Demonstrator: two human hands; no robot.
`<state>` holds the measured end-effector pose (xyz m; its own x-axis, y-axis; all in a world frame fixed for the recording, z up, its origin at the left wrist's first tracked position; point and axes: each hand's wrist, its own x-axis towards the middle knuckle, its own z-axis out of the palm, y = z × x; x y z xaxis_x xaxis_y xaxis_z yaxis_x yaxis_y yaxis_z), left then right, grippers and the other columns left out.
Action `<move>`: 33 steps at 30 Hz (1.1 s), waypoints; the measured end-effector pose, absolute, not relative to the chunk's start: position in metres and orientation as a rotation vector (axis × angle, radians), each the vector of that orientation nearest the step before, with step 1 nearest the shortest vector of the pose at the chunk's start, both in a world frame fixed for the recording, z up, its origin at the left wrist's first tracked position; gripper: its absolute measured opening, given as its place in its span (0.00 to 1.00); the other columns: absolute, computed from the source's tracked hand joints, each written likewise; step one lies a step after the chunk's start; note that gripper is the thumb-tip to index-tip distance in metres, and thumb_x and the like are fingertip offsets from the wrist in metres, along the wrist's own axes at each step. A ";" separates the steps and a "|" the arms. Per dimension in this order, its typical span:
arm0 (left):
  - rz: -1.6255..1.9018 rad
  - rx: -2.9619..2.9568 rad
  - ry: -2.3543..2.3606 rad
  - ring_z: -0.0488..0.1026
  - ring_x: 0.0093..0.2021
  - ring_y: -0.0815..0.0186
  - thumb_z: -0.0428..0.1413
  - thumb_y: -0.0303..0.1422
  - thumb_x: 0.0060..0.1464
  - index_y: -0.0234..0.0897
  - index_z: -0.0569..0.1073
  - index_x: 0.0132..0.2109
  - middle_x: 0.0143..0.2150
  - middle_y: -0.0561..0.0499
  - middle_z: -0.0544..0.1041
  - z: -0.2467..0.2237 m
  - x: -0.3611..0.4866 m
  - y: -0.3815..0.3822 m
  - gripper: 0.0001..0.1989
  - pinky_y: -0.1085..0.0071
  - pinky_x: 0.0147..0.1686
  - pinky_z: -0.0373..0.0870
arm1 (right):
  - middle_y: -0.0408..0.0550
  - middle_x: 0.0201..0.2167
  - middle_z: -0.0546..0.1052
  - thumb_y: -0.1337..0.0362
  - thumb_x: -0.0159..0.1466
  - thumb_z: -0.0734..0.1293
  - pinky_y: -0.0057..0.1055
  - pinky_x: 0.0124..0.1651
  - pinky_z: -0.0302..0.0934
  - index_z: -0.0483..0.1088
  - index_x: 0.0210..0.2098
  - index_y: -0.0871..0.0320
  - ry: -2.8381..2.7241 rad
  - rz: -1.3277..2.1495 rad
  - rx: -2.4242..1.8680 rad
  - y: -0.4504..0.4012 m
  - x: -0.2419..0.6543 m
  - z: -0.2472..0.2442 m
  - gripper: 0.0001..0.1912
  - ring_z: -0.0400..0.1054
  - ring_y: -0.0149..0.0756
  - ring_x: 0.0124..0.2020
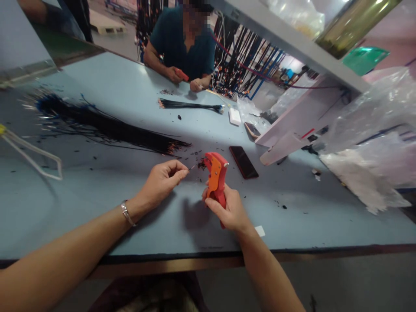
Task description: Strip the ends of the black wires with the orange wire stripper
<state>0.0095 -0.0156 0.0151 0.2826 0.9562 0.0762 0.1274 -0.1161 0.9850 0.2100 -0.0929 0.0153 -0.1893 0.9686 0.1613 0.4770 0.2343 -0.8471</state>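
My right hand [230, 209] is wrapped round the handles of a red and orange wire stripper [216, 175], its jaws pointing up and to the left. Pinched between the thumb and fingertips of my left hand [165, 177] is a thin wire [192, 168], whose bare end lies just left of the stripper's jaws, apart from them. Dark insulation scraps [201, 164] lie around the jaws. Beyond my left hand a thick bundle of black wires [110, 125] stretches across the table, copper-coloured ends towards me. Most of the held wire is hidden by my fingers.
A dark phone [243, 162] lies right of the stripper. Across the table [136, 236], a co-worker [182, 47] holds a red tool near a smaller wire bundle [191, 105]. A white wire frame [35, 156] stands left; plastic bags [367, 164] and a shelf post are right.
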 end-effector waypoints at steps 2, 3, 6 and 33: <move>0.999 1.487 1.030 0.58 0.22 0.72 0.57 0.39 0.52 0.35 0.72 0.30 0.22 0.58 0.65 0.015 0.010 -0.016 0.10 0.76 0.24 0.57 | 0.52 0.35 0.77 0.59 0.62 0.63 0.36 0.38 0.62 0.66 0.47 0.60 -1.932 0.387 -1.427 -0.091 0.209 0.014 0.16 0.70 0.39 0.31; 1.006 1.471 1.013 0.59 0.23 0.72 0.57 0.39 0.52 0.35 0.72 0.30 0.23 0.57 0.65 0.016 0.010 -0.016 0.11 0.76 0.24 0.58 | 0.54 0.37 0.77 0.60 0.60 0.64 0.38 0.39 0.61 0.66 0.48 0.61 -1.990 0.173 -1.445 -0.090 0.209 0.013 0.18 0.70 0.41 0.33; 1.016 1.372 0.957 0.64 0.25 0.71 0.59 0.40 0.51 0.35 0.72 0.31 0.26 0.55 0.70 0.016 0.010 -0.017 0.11 0.76 0.26 0.61 | 0.57 0.39 0.78 0.63 0.57 0.64 0.39 0.42 0.58 0.67 0.50 0.63 -2.136 -0.165 -1.442 -0.088 0.205 0.007 0.22 0.71 0.45 0.38; 0.847 1.215 0.879 0.70 0.24 0.69 0.61 0.33 0.44 0.37 0.73 0.32 0.26 0.54 0.75 0.007 0.012 -0.016 0.07 0.74 0.26 0.68 | 0.57 0.43 0.78 0.64 0.57 0.66 0.40 0.44 0.56 0.68 0.52 0.62 -2.165 -0.210 -1.344 -0.088 0.201 0.002 0.23 0.72 0.45 0.42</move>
<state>0.0119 -0.0158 0.0069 0.4221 0.9004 -0.1051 -0.0720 0.1489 0.9862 0.2012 -0.0878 0.0021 -0.3270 0.7708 0.5468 0.8614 0.4811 -0.1631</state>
